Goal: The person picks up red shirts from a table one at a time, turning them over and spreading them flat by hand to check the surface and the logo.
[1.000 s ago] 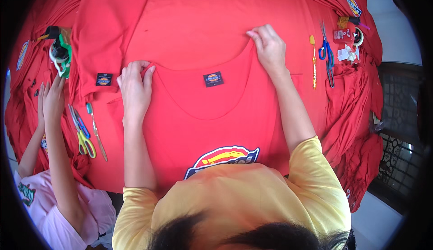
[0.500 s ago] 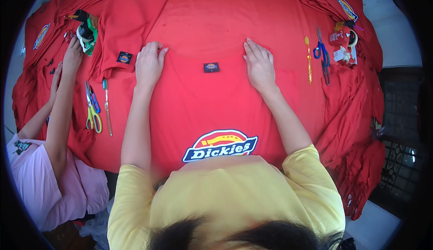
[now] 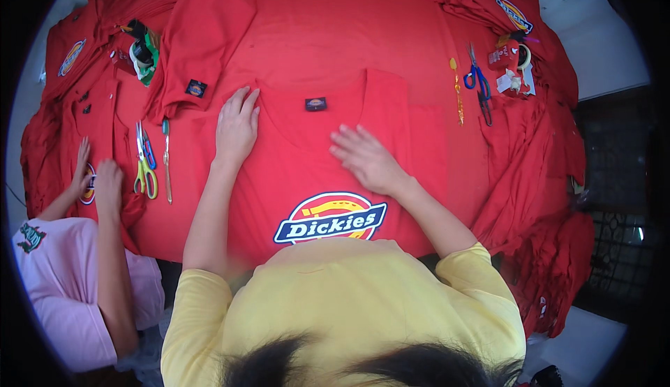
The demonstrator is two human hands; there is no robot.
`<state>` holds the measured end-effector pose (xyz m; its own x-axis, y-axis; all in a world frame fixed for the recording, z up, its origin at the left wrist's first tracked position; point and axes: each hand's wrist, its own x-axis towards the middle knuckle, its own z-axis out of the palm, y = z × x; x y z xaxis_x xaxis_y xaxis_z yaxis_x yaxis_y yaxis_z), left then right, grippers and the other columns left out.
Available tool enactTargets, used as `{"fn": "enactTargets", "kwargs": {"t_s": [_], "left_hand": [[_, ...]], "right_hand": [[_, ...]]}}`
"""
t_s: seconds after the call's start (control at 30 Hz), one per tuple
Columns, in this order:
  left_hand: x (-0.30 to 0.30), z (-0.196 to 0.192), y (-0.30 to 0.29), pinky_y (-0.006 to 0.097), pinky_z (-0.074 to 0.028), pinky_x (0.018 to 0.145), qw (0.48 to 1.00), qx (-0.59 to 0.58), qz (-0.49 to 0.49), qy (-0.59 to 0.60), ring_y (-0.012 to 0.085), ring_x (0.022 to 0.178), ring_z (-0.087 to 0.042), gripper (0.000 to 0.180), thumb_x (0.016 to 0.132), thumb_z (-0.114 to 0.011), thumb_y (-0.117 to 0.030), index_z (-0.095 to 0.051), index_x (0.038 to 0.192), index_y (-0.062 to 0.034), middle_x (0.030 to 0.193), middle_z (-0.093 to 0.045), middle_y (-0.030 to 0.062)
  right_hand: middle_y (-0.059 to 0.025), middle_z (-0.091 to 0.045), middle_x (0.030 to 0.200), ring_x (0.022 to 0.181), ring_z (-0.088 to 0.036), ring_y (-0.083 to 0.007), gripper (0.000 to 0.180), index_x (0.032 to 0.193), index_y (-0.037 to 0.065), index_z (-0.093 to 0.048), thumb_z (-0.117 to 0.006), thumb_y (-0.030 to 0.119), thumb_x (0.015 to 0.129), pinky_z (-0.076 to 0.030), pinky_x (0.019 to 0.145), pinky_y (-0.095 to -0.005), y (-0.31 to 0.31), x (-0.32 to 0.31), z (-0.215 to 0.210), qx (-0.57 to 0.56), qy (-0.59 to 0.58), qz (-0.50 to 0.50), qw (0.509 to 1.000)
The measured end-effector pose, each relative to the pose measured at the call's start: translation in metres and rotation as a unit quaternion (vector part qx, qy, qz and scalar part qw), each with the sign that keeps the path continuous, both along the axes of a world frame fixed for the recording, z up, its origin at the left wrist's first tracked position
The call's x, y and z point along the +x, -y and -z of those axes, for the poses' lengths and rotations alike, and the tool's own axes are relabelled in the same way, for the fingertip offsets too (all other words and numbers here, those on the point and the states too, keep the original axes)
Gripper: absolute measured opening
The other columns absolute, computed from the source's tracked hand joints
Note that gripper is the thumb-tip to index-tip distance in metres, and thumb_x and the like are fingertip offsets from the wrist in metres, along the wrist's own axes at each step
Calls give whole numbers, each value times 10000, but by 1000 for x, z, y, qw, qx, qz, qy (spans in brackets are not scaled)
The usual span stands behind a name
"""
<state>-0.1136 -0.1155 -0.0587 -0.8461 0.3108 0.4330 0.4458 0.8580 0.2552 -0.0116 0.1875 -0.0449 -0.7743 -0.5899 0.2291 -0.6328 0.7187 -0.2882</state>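
A red T-shirt (image 3: 307, 157) lies spread out before me, its printed emblem (image 3: 331, 218) close to my body and its dark neck label (image 3: 315, 104) at the far end. On the shirt's left shoulder area rests my left hand (image 3: 237, 125), fingers stretched out. My right hand (image 3: 366, 158) is over the middle of the shirt, right of the neckline, its fingers spread and slightly blurred. Neither hand holds anything. Whether the right palm touches the cloth, I cannot tell.
Yellow-handled scissors (image 3: 146, 170) and a thin stick-like tool (image 3: 167, 160) lie at left. Blue-handled scissors (image 3: 477, 80), a yellow strip (image 3: 457, 92) and a tape roll (image 3: 524, 57) are at right. Red garments (image 3: 530, 157) surround these. A co-worker's hands (image 3: 98, 174) work at left.
My right hand has left the shirt's right shoulder and moved inward and nearer to me. My left hand stays at the left shoulder. The co-worker's hands have drawn back toward their body.
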Motion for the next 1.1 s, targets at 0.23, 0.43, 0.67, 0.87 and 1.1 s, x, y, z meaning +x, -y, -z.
{"fn": "enactTargets", "kwargs": {"t_s": [0.23, 0.43, 0.67, 0.87, 1.1], "left_hand": [[9, 5, -7, 435, -346, 1087, 999, -50, -17, 2, 311, 1287, -448, 408, 941, -527, -161, -512, 1325, -26, 1376, -493, 130], [21, 3, 10, 447, -337, 1094, 999, -24, 35, 19, 332, 1296, -441, 451, 925, -557, -202, -499, 1342, -40, 1398, -478, 124], [145, -18, -23, 492, -210, 1159, 964, -99, 205, 138, 311, 1400, -311, 568, 885, -601, -393, -491, 1385, -147, 1484, -402, 74], [145, -14, -14, 499, -196, 1160, 965, -75, 186, 170, 303, 1406, -297, 639, 871, -615, -427, -442, 1425, -160, 1511, -353, 89], [116, -19, -11, 537, -166, 1153, 976, -123, 116, 139, 307, 1414, -273, 616, 892, -574, -466, -439, 1432, -201, 1521, -331, 100]], "right_hand": [[-76, -578, 1262, 1100, -519, -306, 413, 1226, 83, -617, -500, -4, 840, -419, 944, -440, -50, -113, 12, -81, -133, 222, 962], [-76, -541, 1322, 1163, -484, -287, 337, 1224, 128, -635, -534, 94, 904, -416, 952, -416, -66, -137, 22, -9, -154, 219, 963], [-47, -563, 1041, 995, -499, -273, 266, 1039, 129, -657, -643, 348, 889, -363, 878, -438, -42, -131, 10, -12, -116, 338, 934], [-71, -578, 1023, 969, -514, -271, 182, 998, 116, -646, -639, 253, 878, -387, 841, -448, -27, -97, -4, 37, -198, 285, 937], [-123, -490, 1407, 1361, -394, -265, 432, 1294, 29, -552, -590, 225, 911, -255, 1132, -506, 22, 45, -2, 66, -10, 28, 997]]}}
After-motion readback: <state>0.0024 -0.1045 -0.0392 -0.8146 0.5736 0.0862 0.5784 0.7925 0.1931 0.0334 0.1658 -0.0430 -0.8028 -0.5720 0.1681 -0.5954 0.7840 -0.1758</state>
